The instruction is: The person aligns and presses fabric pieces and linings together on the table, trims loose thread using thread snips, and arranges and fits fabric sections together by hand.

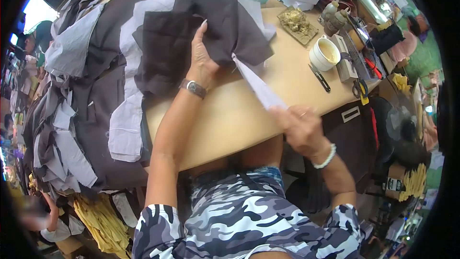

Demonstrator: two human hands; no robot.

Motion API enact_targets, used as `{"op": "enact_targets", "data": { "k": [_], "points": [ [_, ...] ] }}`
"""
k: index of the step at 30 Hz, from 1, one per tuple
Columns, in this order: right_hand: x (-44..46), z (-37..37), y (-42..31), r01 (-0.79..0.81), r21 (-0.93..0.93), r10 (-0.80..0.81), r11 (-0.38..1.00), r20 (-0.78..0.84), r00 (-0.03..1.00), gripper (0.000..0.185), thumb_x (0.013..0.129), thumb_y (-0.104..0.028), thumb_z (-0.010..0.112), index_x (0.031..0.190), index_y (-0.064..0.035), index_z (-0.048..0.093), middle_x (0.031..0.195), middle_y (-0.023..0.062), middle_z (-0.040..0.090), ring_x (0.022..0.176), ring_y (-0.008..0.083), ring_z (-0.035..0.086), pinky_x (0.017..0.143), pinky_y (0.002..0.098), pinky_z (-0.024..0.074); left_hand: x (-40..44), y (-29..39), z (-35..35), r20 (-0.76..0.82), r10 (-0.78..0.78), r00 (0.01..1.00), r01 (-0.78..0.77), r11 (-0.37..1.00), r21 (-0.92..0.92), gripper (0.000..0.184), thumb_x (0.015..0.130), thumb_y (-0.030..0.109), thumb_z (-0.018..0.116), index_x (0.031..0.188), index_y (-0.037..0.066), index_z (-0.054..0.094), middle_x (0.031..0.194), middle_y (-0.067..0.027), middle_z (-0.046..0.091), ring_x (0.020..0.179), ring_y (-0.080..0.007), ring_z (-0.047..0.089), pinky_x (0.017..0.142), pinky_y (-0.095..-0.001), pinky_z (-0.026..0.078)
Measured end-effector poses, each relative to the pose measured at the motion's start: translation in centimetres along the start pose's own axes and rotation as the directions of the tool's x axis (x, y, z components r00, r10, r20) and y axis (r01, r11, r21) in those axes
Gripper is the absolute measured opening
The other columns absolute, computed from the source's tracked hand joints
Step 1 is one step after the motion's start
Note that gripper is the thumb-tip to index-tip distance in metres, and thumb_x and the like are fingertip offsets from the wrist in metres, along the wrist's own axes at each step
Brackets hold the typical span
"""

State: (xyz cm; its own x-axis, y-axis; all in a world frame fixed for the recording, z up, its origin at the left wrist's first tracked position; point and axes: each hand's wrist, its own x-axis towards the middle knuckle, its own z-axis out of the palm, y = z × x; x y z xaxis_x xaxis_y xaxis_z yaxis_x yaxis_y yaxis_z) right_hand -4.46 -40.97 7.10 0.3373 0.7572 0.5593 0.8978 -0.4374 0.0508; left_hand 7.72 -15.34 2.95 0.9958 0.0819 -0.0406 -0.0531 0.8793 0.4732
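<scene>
Left hand (pixel 203 62): at the dark cloth (pixel 220 12), palm and one digit in sight and the rest covered by the fabric; whether it is clamped or merely supporting, I cannot tell.
Right hand (pixel 302 127): closed on the near end of the pale fabric strip (pixel 258 86), slightly blurred.
Dark cloth: bunched and raised around and beyond the left hand, puckered where the pale strip meets it.
Pale fabric strip: stretched taut between that pucker and the right hand, narrow at the cloth and wider at the fingers.
Step in hand: seemingly a pull on the strip against the dark cloth.
Next move: judging by the tension, any further pull calls for a steady left hand and a firm right grip, with the pucker eased rather than jerked.
Counter (pixel 215 129): beneath both hands; a pale fabric panel (pixel 127 129) lies left of the left hand, while a white cup (pixel 324 53) and black thread snips (pixel 319 77) sit beyond the right hand.
</scene>
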Motion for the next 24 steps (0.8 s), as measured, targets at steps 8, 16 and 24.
{"op": "enact_targets", "data": {
  "k": [8,16,24],
  "points": [
    [-0.3,3.9,-1.1,-0.257,0.306,0.163,0.917,0.301,0.940,0.062,0.081,-0.021,0.061,0.136,-0.0010,0.041,0.095,0.0090,0.064,0.071,0.0229,0.056,0.067,0.0335,0.0438,2.0,-2.9,-0.5,-0.303,-0.051,0.952,0.105,0.981,0.164,0.043,0.088,0.030,0.059,0.121,0.002,0.054,0.126,-0.0128,0.054,0.111,-0.0261,0.055,0.097,-0.0404,0.044],
    [0.1,8.1,2.6,-0.543,0.259,0.571,0.799,-0.041,0.820,0.072,0.080,-0.014,0.064,0.140,0.0039,0.029,0.112,0.0225,0.056,0.103,0.0360,0.054,0.090,0.0433,0.0420,-6.1,1.4,2.4,0.383,0.090,0.919,-0.307,-0.443,0.842,0.021,0.082,0.021,0.067,0.091,0.002,0.069,0.087,-0.0117,0.068,0.080,-0.0220,0.066,0.071,-0.0318,0.050],
    [-2.2,8.8,-0.7,-0.654,0.216,0.660,0.725,0.054,0.749,0.070,0.079,-0.015,0.064,0.139,0.0015,0.032,0.123,0.0216,0.051,0.117,0.0381,0.046,0.100,0.0491,0.0336,8.3,-5.4,7.0,0.669,-0.050,0.742,-0.546,-0.625,0.559,0.024,0.078,0.026,0.063,0.090,0.006,0.068,0.088,-0.0131,0.066,0.080,-0.0314,0.064,0.070,-0.0392,0.051]
  ]
}}
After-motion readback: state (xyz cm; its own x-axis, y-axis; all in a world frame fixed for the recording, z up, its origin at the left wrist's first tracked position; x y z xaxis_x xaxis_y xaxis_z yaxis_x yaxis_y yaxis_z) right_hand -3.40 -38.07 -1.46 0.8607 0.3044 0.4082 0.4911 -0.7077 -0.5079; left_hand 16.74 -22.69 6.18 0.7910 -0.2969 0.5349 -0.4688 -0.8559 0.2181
